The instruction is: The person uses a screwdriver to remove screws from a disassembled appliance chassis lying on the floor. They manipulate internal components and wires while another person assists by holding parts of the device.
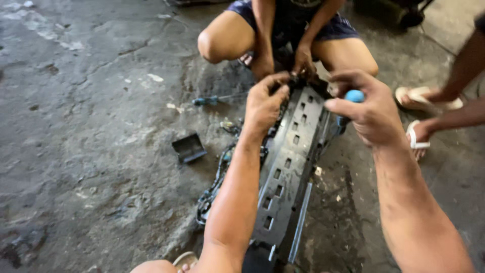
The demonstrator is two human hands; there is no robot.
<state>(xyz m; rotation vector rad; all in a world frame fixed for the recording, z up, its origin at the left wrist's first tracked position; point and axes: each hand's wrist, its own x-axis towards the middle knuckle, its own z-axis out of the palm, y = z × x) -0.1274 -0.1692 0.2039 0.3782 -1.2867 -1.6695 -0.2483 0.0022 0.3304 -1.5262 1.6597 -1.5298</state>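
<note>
The left hand (265,103) is gripping the far end of a long grey slotted panel (285,172) lying on the concrete floor (91,151). The right hand (371,114) is holding a blue-handled screwdriver (348,108) beside it — a squatting person's hands (303,63) are touching the same end.

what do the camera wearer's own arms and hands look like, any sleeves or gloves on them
Both arms are bare from hand to the frame edge: no sleeves show, and no gloves, watch, rings or bands are visible. The left hand and right hand look smudged with dark grime, as do the forearms. Fine hair shows on the forearms.
</note>
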